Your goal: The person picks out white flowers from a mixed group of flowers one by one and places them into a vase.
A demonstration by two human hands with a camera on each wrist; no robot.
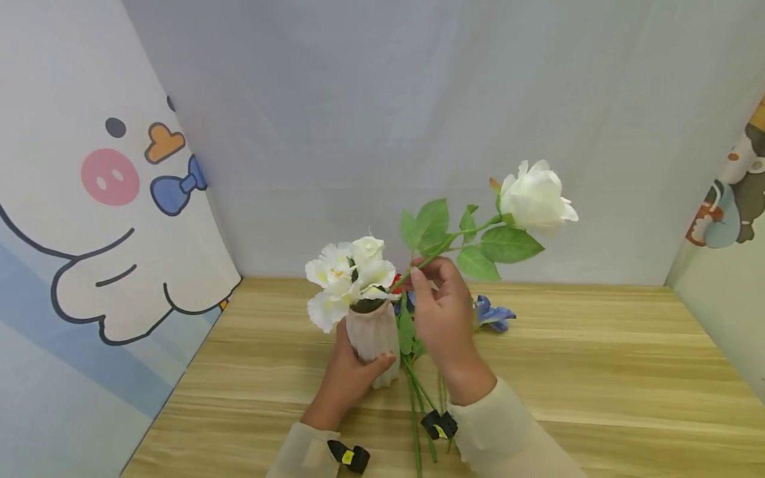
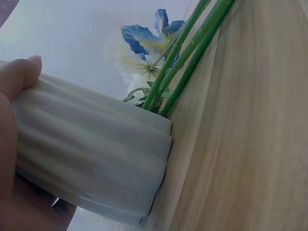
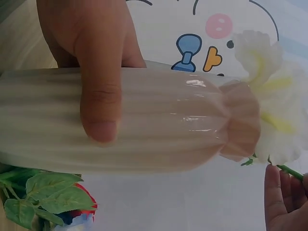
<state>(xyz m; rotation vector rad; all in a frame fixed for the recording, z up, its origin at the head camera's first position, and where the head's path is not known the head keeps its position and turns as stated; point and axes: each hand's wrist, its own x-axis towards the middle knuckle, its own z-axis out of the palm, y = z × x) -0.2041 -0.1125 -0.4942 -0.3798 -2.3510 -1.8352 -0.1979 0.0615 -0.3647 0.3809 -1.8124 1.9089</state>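
Note:
A pale ribbed vase (image 1: pixel 373 342) stands on the table, gripped around its side by my left hand (image 1: pixel 349 382); the thumb (image 3: pixel 101 103) lies across its front in the right wrist view. A large ruffled white flower (image 1: pixel 335 275) with yellow touches and a small white rose (image 1: pixel 367 249) fill its mouth. My right hand (image 1: pixel 447 325) pinches the green stem of a long white rose (image 1: pixel 536 197) between thumb and fingers. That rose leans up to the right, its leaves (image 1: pixel 512 243) spread above the hand. Its stem's lower end slants down to the vase rim.
Green stems (image 1: pixel 415 418) of other flowers lie on the wooden table (image 1: pixel 597 372) right of the vase. Behind my right hand are a blue flower (image 1: pixel 495 314) and a partly hidden red flower (image 1: pixel 398 280). A grey backdrop (image 1: pixel 358 133) rises behind; a cartoon-printed panel (image 1: pixel 54 199) stands left.

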